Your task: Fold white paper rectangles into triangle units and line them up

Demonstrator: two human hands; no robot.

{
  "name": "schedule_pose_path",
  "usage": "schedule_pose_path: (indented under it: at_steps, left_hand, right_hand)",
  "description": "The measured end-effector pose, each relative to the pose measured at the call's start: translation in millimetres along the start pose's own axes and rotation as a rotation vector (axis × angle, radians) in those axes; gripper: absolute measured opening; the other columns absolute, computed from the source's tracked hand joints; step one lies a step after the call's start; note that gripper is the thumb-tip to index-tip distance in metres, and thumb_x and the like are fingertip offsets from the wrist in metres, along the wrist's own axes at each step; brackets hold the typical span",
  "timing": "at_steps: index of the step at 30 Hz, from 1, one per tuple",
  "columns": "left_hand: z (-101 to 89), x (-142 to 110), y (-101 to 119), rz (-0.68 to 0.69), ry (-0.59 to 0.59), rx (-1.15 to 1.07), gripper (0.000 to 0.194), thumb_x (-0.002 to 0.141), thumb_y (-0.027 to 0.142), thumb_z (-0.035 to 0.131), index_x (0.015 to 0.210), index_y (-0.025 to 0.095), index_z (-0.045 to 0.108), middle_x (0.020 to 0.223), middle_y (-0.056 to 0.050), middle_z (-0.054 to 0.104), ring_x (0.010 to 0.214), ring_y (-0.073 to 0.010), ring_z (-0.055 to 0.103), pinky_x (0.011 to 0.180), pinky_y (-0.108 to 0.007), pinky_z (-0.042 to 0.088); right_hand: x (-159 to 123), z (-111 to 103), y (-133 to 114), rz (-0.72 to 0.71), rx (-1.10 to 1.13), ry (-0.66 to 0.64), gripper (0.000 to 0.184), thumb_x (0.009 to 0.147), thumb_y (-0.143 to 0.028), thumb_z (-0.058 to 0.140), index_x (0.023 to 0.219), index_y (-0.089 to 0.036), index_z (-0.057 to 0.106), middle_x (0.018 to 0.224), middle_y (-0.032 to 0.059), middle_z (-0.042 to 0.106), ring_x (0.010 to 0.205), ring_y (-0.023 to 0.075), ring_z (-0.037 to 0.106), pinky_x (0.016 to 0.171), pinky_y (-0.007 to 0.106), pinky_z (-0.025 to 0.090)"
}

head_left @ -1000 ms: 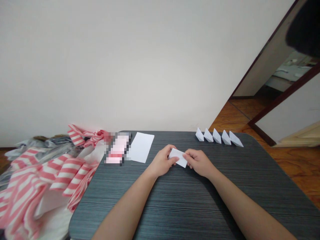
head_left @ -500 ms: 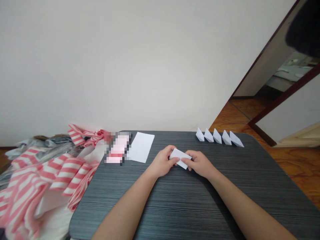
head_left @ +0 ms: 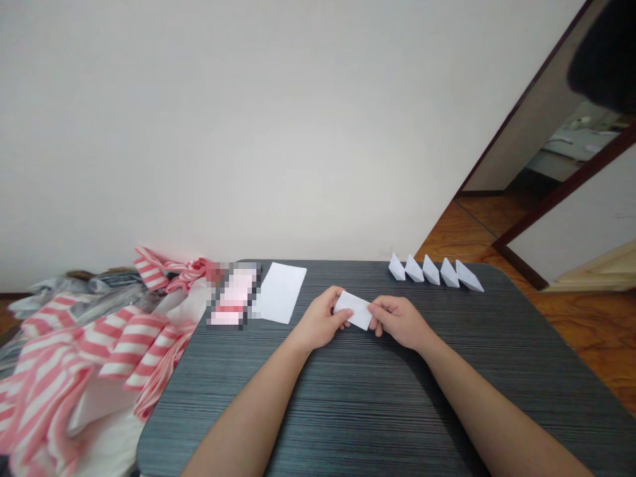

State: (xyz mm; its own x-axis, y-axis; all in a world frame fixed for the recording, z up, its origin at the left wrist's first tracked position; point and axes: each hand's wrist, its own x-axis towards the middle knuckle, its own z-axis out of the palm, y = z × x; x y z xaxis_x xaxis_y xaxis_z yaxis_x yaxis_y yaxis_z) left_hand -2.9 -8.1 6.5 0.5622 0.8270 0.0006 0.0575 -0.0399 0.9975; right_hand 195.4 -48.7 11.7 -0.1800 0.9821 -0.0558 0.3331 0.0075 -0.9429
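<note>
Between my two hands is a small folded piece of white paper (head_left: 354, 310), held above the middle of the dark table (head_left: 348, 411). My left hand (head_left: 322, 319) grips its left end, thumb on top and fingers behind. At the right edge, my right hand (head_left: 397, 320) pinches the paper between thumb and fingers. The fingers beneath the paper are partly hidden. A stack of white paper sheets (head_left: 283, 293) lies flat to the left of my left hand. Several folded paper boats (head_left: 431, 270) stand in a row at the table's back right.
Left of the sheets lies a blurred-out pinkish flat object (head_left: 233, 295). Red-and-white striped cloth (head_left: 114, 344) is heaped beside the table's left edge. A white wall (head_left: 298, 132) rises behind the table, and a wooden floor (head_left: 581, 324) shows on the right.
My right hand has slid outward to the paper's right edge, its thumb no longer lying across the middle. The paper has shifted slightly left and up.
</note>
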Motion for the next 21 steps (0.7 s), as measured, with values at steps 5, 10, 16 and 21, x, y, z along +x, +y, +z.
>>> schedule_pose_path:
  at_steps: [5,10,16,21]
  left_hand:
    - [0.0,0.3,-0.3,0.011,-0.003,-0.044,0.024,0.079,0.027,0.056,0.098,0.017,0.044,0.068,0.001,0.055,0.057,-0.009,0.053,0.052,-0.019,0.041]
    - [-0.3,1.0,0.5,0.005,-0.006,-0.065,0.025,0.079,0.027,0.056,0.098,0.017,0.044,0.067,0.001,0.055,0.056,-0.0088,0.054,0.051,-0.019,0.041]
    - [-1.5,1.2,5.1,-0.024,-0.039,-0.079,0.028,0.08,0.03,0.054,0.102,0.015,0.045,0.066,0.0,0.057,0.054,-0.0088,0.054,0.05,-0.02,0.041]
    - [-1.5,0.7,6.6,-0.03,-0.024,-0.113,0.031,0.081,0.03,0.053,0.106,0.015,0.044,0.064,0.001,0.056,0.052,-0.008,0.052,0.049,-0.019,0.04]
  right_hand:
    - [1.5,1.5,2.9,0.004,0.03,0.03,0.034,0.087,-0.037,0.046,0.063,-0.016,0.057,0.048,-0.0011,0.057,0.041,0.009,0.051,0.044,0.02,0.036]
    - [0.1,2.5,1.8,-0.014,0.063,0.049,0.034,0.088,-0.038,0.045,0.063,-0.016,0.054,0.049,-0.0021,0.055,0.041,0.0087,0.05,0.045,0.02,0.037]
    - [-1.2,1.2,0.5,-0.017,0.03,0.096,0.034,0.088,-0.04,0.044,0.064,-0.017,0.052,0.05,-0.0019,0.054,0.041,0.0092,0.049,0.045,0.021,0.038]
    - [-0.3,1.3,2.6,-0.031,-0.013,0.118,0.033,0.088,-0.04,0.042,0.067,-0.017,0.053,0.051,-0.002,0.054,0.043,0.0097,0.049,0.047,0.022,0.039]
